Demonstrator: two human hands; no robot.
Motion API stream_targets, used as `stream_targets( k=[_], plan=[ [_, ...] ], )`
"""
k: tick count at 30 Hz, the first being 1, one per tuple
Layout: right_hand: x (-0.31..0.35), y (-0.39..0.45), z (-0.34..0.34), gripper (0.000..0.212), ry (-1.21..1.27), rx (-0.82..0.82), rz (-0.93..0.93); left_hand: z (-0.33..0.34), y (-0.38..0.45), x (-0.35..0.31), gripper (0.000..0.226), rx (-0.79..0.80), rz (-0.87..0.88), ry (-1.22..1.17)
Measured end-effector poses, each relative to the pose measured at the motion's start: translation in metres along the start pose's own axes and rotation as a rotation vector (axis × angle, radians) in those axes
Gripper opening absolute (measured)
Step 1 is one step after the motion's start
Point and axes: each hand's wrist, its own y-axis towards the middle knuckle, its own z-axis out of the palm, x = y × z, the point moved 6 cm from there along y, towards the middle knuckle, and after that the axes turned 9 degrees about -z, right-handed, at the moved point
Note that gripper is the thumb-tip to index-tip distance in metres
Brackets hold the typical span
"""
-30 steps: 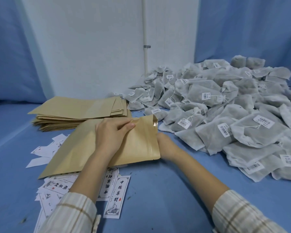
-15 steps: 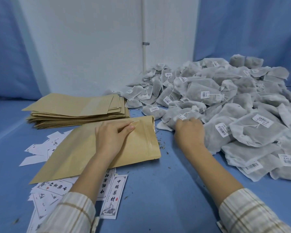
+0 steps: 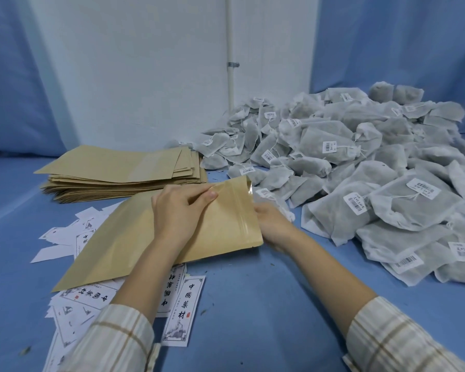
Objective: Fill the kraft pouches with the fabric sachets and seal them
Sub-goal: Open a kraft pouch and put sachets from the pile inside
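A kraft pouch lies on the blue table with its mouth toward the right. My left hand pinches the pouch's upper lip and lifts it, so the mouth gapes. My right hand is at the mouth, gripping a white fabric sachet whose gathered end sticks out behind the fingers; the fingertips are hidden by the pouch edge. A big heap of grey-white fabric sachets with barcode labels fills the right side.
A stack of flat kraft pouches sits at the back left. Printed paper labels lie scattered under and in front of the held pouch. A white wall with a pipe stands behind.
My right hand went to the sachet heap, took one sachet and came back to the pouch mouth. My left hand raised the pouch's upper lip again.
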Motion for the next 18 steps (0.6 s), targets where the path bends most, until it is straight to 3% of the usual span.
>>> stream_targets(
  k=[2, 4, 6, 7, 9, 11, 15, 18],
  plan=[
    [0.004, 0.002, 0.001, 0.026, -0.196, 0.100, -0.077, 0.000, -0.001, -0.002, 0.014, 0.001, 0.015, 0.007],
    [0.013, 0.001, -0.018, 0.031, -0.290, -0.099, -0.187, -0.001, -0.001, 0.000, 0.015, -0.006, -0.006, 0.009],
    [0.015, -0.001, -0.044, 0.015, -0.556, -0.376, -0.252, -0.002, -0.001, 0.003, 0.015, -0.019, -0.023, 0.012],
    [0.009, -0.003, -0.052, 0.032, -0.735, -0.422, -0.186, -0.003, -0.001, 0.004, 0.015, -0.022, -0.027, 0.011],
    [-0.010, -0.003, -0.058, 0.058, -0.881, -0.348, -0.030, -0.003, -0.001, 0.005, 0.015, -0.025, -0.027, 0.011],
    [-0.018, -0.001, -0.058, 0.065, -0.728, -0.334, -0.031, -0.003, -0.001, 0.005, 0.014, -0.029, -0.026, 0.019],
    [-0.009, -0.010, -0.080, 0.059, -0.201, -0.706, -0.174, -0.006, 0.000, 0.009, 0.014, -0.063, -0.038, 0.030],
    [-0.007, -0.009, -0.078, 0.045, -0.106, -0.601, -0.187, -0.011, 0.003, 0.013, 0.016, -0.096, -0.071, 0.038]
  ],
)
